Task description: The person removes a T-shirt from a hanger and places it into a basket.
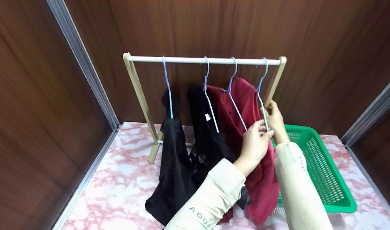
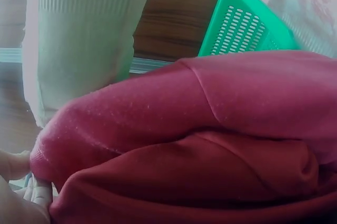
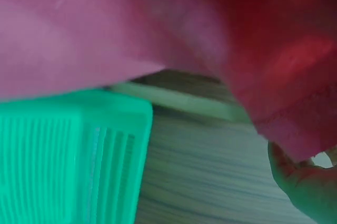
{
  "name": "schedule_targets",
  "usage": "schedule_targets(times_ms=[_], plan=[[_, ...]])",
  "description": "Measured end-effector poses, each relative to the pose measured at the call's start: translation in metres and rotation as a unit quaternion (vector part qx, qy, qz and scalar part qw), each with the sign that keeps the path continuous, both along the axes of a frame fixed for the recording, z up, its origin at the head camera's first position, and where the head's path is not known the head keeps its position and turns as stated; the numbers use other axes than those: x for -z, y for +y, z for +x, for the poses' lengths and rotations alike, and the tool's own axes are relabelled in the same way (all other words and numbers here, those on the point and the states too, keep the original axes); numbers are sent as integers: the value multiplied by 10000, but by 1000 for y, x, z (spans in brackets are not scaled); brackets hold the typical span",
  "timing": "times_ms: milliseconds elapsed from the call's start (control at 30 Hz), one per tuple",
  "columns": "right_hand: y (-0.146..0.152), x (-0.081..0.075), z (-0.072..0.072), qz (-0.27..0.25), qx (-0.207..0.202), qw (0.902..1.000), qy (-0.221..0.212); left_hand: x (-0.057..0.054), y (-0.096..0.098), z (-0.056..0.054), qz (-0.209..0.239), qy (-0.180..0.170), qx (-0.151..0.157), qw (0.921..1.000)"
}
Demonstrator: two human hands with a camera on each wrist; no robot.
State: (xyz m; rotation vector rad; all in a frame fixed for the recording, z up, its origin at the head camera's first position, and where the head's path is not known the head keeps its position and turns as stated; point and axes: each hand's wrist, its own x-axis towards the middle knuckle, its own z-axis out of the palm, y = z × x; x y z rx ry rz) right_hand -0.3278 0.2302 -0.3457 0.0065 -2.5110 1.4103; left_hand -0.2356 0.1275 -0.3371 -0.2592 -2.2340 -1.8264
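Observation:
A red shirt [image 1: 262, 179] hangs from the rightmost wire hanger [image 1: 260, 86] on a small rack. My left hand [image 1: 255, 142] pinches this shirt at the near end of the hanger, thumb on one side and fingers on the other. In the left wrist view, the fingers [image 2: 39, 195] lie at the edge of the red cloth. My right hand [image 1: 275, 119] is on the far side of the hanger, beside the rack's right post. The right wrist view shows its thumb and a finger [image 3: 305, 182] pinching a corner of the red cloth.
The rack's white rail [image 1: 185, 59] also carries a darker red shirt [image 1: 218, 102], a black garment with a white label [image 1: 208, 117] and another black garment [image 1: 172, 153]. A green perforated basket [image 1: 349, 204] stands at the right on the marbled tabletop [image 1: 115, 191]. Brown panels surround it.

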Motion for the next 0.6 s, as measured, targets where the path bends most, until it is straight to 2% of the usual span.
schedule_targets(times_ms=[100,167,400,600], plan=[[1,0,-3,-396,-40,9991,-155,1,-1,-1,-12,7,-8,10000],[2,1,-5,-362,-33,9991,-199,2,-1,-1,16,0,-4,10000],[9,4,-11,534,-36,9986,-46,1,-2,-6,392,-266,274,9985],[8,3,-14,968,38,9951,201,-2,-6,-10,625,-336,572,9958]])
